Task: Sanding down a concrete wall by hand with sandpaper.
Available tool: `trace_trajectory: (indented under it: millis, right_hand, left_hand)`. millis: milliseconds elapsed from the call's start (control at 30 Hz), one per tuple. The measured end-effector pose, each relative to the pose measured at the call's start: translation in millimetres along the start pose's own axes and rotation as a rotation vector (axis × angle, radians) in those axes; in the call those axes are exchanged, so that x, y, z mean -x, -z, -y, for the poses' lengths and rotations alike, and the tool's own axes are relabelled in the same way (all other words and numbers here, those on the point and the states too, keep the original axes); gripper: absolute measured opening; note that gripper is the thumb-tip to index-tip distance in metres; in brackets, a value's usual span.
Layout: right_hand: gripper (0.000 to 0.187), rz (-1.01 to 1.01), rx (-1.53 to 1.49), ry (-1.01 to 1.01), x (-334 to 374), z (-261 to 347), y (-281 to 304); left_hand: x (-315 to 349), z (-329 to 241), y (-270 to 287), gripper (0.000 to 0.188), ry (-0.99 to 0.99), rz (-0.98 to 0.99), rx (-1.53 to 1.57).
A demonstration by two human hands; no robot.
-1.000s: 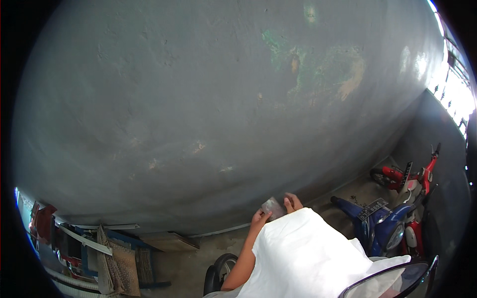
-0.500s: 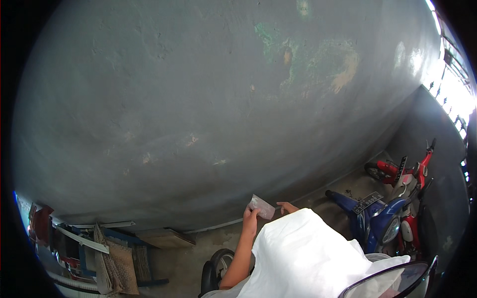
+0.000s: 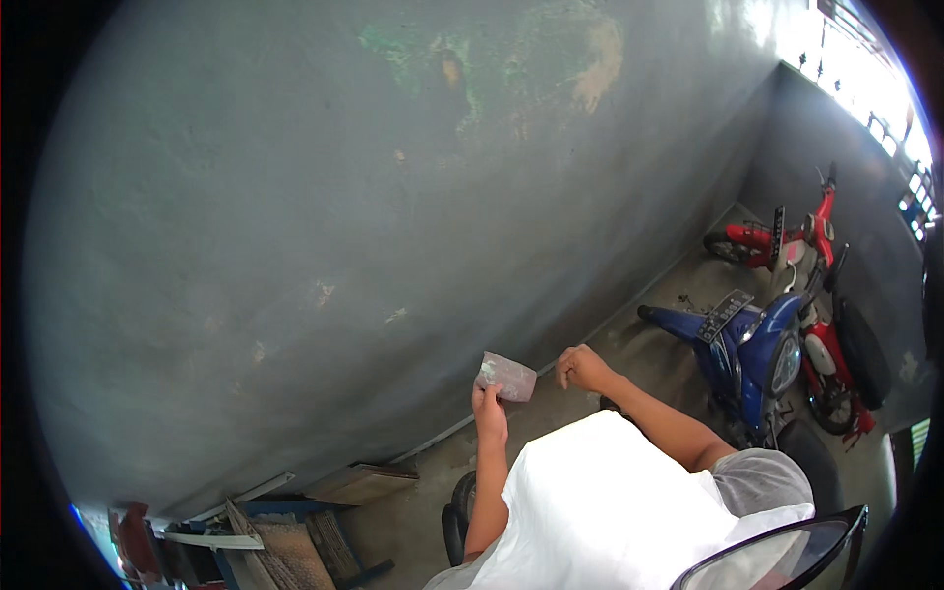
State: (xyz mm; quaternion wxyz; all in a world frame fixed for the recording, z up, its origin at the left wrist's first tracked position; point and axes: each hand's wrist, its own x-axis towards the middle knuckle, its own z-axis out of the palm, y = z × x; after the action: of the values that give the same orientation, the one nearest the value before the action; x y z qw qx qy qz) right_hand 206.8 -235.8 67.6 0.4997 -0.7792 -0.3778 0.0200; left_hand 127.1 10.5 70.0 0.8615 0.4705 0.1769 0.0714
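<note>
My left hand (image 3: 490, 397) grips a small curled sheet of sandpaper (image 3: 509, 378) by its lower left edge, thumb on the near face. Its face is dull reddish-grey with pale dusty smears. Just to the right, apart from the sheet, hangs my right hand (image 3: 584, 369), with its fingers curled in and nothing visible in them. Beyond both hands rises a grey painted wall (image 3: 295, 216), marked by a green and tan worn patch (image 3: 595, 69) high up and several small pale scuffs lower down.
To the right stand a blue motorbike (image 3: 749, 339) and a red one (image 3: 831, 364) behind it. Boards and a flattened brown panel (image 3: 295, 551) lean at the lower left. Part of a black-rimmed mirror (image 3: 787, 551) shows at the lower right. A barred opening (image 3: 855, 79) lets in bright light.
My right hand has drawn back from the sandpaper, its extended finger now curled, and my right forearm has come into sight. My view has shifted right and downward. The left hand keeps its hold.
</note>
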Motion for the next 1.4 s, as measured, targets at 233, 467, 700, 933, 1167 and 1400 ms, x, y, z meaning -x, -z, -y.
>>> trace_trajectory:
  millis: [233, 467, 700, 933, 1167, 1400]
  right_hand:
    - [0.014, 0.04, -0.056, -0.34, 24, 9, 9]
    - [0.017, -0.157, -0.283, -0.486, 21, 11, 5]
    - [0.054, -0.312, -0.369, -0.503, 15, 18, 11]
    - [0.06, -0.097, -0.94, -0.663, 6, 41, 68]
    - [0.023, -0.178, -0.86, -0.487, -13, 20, 146]
    - [0.028, -0.167, -0.815, -0.492, -11, -12, 183]
  left_hand:
    - [3, -4, -7, 0.046, 0.042, 0.059, -0.039]
    - [1, -1, -16, 0.046, 0.04, 0.08, -0.077]
    - [-2, 2, -28, 0.039, 0.064, 0.196, -0.177]
    - [-8, 2, -97, 0.027, 0.056, 0.359, -0.377]
    - [-48, -16, -194, 0.024, -0.003, 0.518, -0.415]
    - [-84, 10, -235, 0.031, -0.033, 0.605, -0.445]
